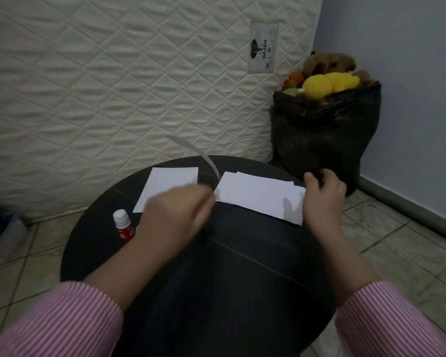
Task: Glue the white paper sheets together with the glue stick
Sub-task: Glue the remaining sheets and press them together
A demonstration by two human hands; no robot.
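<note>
On the round dark surface (242, 279), the left hand (177, 212) pinches a blurred white sheet (211, 163) curling up toward 12 o'clock. The right hand (322, 199), fingers loosely curled, rests on the paper stack (258, 194) at 1 o'clock. The glue stick (123, 226) stands at 9 o'clock, below a single sheet (169, 184) at 11.

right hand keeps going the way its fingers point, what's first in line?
Probably the black plastic bag of soft toys past the round table's far edge; right hand points that way. Depth is unclear.
</note>
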